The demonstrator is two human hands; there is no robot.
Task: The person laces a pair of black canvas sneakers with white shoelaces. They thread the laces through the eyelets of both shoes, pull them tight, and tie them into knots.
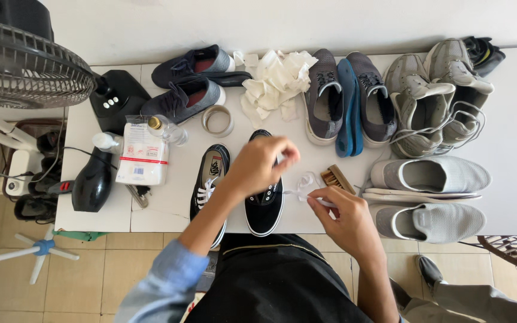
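Two black canvas shoes lie on the white table: one [209, 179] at the left with white laces, the other [264, 206] at the centre. My left hand [261, 164] hovers over the centre shoe, fingers pinched on the upper end of a white lace [304, 182]. My right hand [345, 212] is just right of that shoe, near the table's front edge, and pinches the lace's other end. The lace loops between the two hands. A small wooden brush [337, 177] lies just beyond my right hand.
Grey sneakers [324, 98] and blue insoles [347, 107] line the back; pale slip-ons [432, 174] lie at the right. A pile of white cloths [273, 81], a tape roll [217, 121], a white packet [143, 157], a black hair dryer [93, 179] and a fan [25, 63] are at the left.
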